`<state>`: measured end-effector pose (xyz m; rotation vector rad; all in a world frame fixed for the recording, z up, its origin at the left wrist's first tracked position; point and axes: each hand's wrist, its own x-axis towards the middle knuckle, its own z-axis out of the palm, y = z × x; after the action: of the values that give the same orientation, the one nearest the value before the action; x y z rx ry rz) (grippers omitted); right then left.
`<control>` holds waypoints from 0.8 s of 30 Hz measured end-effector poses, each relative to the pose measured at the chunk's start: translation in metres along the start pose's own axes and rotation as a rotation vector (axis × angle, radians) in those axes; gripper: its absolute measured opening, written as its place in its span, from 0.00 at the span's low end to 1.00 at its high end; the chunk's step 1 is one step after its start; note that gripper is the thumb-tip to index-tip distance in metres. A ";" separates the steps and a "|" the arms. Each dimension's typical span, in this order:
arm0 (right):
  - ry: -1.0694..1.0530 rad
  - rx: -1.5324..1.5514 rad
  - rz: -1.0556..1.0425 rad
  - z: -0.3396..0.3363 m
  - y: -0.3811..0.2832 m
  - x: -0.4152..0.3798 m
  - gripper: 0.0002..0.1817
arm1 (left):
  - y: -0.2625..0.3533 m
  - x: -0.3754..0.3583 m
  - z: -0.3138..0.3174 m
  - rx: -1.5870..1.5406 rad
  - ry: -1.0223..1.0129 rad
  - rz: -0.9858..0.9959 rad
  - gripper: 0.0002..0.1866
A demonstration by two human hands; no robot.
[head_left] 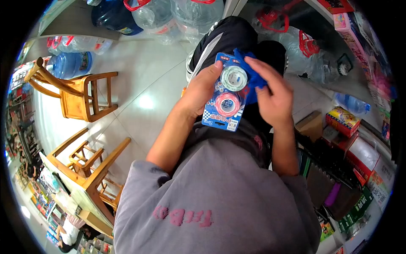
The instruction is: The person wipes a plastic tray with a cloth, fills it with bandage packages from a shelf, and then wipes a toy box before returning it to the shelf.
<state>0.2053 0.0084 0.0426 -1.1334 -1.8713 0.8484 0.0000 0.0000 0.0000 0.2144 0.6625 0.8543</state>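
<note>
A blue blister card (222,117) with two rolls on it, one pale green and white (234,78) and one pink (227,104), is held over the lap. The printing on it appears upside down. My left hand (202,90) grips the card's left edge, thumb on its front. My right hand (272,95) is beside the card's right side, fingers bent around a crumpled blue cloth or bag (253,80). That blue material lies partly behind the card.
A wooden chair (74,99) and a wooden table (91,182) stand at the left. Large clear bottles (156,19) line the top. Boxes (342,120) and goods crowd the right. A person (67,233) is at the lower left.
</note>
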 end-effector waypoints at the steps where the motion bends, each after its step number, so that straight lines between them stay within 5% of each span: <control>1: 0.043 0.042 0.002 -0.005 0.004 -0.002 0.26 | 0.000 -0.002 0.003 0.029 -0.014 -0.004 0.30; 5: 0.232 0.696 0.164 -0.016 0.024 -0.010 0.23 | -0.006 0.000 -0.002 0.235 -0.052 0.017 0.28; 8: 0.024 0.875 0.105 -0.017 0.018 -0.001 0.21 | 0.010 -0.001 0.001 0.378 -0.105 -0.009 0.26; 13: -0.356 0.410 0.235 -0.013 0.007 -0.004 0.24 | 0.013 0.002 -0.002 0.864 -0.269 0.094 0.21; 24: -0.427 0.348 0.235 -0.032 0.005 -0.019 0.24 | 0.006 -0.002 -0.016 0.475 -0.121 0.030 0.20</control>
<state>0.2408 -0.0025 0.0480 -1.0178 -1.8358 1.5850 -0.0139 0.0011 -0.0091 0.6997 0.7428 0.6957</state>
